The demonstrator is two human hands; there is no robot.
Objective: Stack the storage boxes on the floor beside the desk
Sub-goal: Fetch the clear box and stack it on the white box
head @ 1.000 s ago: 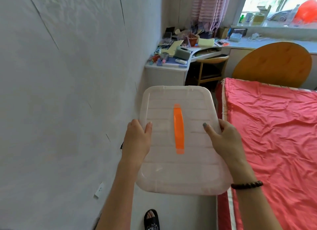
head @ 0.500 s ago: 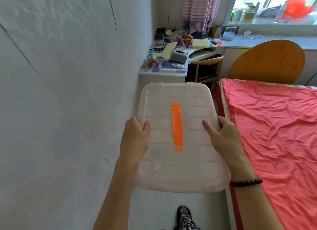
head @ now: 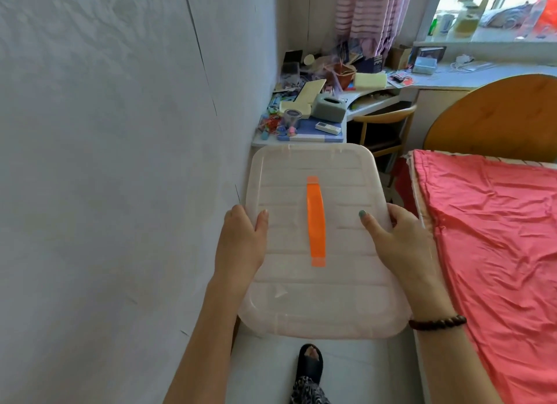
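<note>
I carry a translucent white storage box [head: 319, 301] with a ribbed lid and an orange handle [head: 315, 219] in front of me, above the floor. My left hand [head: 241, 240] grips its left edge, thumb on the lid. On the right edge my right hand [head: 398, 240] grips the same way, a bead bracelet on its wrist. The fingers of both hands are hidden under the box. The cluttered desk [head: 301, 138] stands just beyond the box's far edge, against the wall.
A white wall [head: 120, 162] runs close on the left. A bed with a red sheet [head: 497, 237] fills the right, leaving a narrow floor aisle [head: 355, 370]. A wooden chair [head: 388, 123] stands at the desk. My sandalled foot [head: 310, 361] is on the floor below the box.
I have walked forward along the aisle with the box; the desk is nearer. Both hands keep the same hold on the box.
</note>
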